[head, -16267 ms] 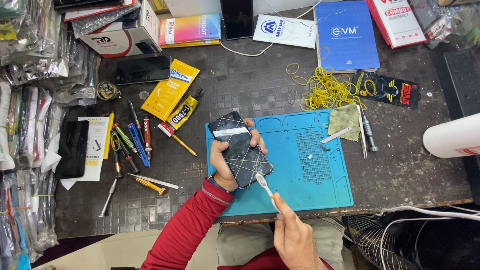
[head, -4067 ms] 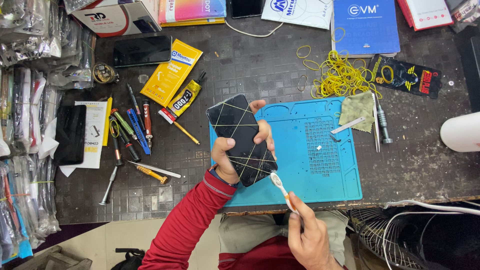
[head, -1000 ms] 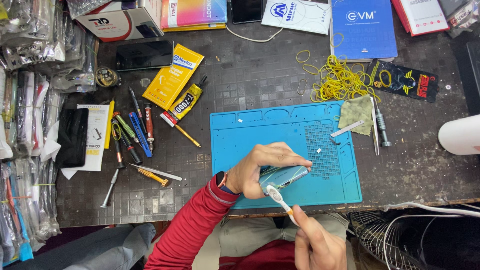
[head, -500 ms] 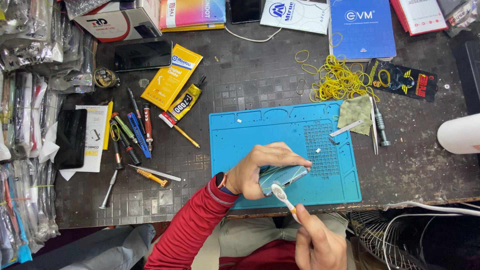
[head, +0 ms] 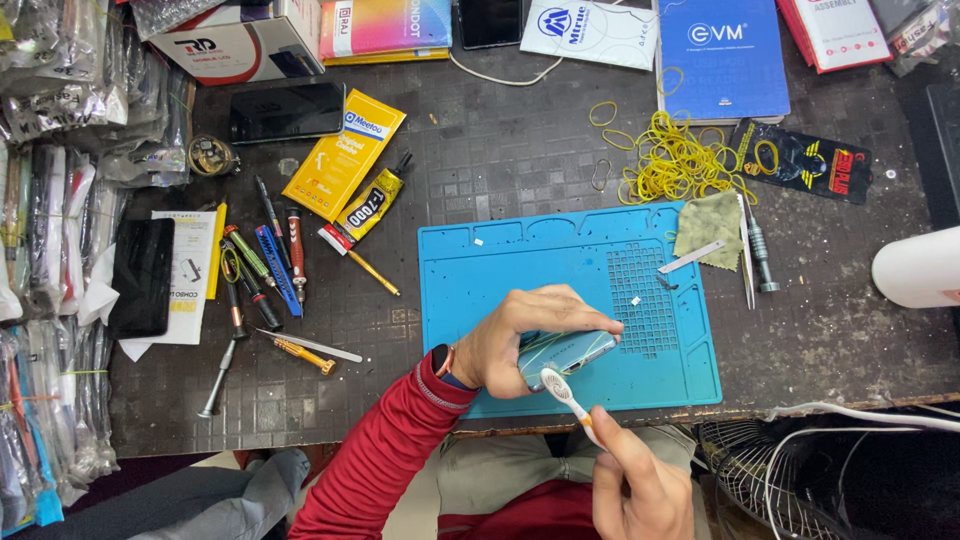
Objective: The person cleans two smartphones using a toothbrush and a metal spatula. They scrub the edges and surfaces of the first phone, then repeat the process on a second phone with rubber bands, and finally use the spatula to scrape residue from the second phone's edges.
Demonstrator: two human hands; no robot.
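Left hand (head: pixel 520 335) grips a phone (head: pixel 565 352) on edge, w/ yellow bands round it, over the blue mat (head: pixel 500 260) at 6 o'clock on the counter (head: pixel 500 140). Right hand (head: pixel 640 490) pinches a toothbrush (head: pixel 570 390), bristle head touching the phone's lower edge. Loose yellow bands (head: pixel 675 160) lie at 1 o'clock; screwdrivers (head: pixel 265 265) at 9.
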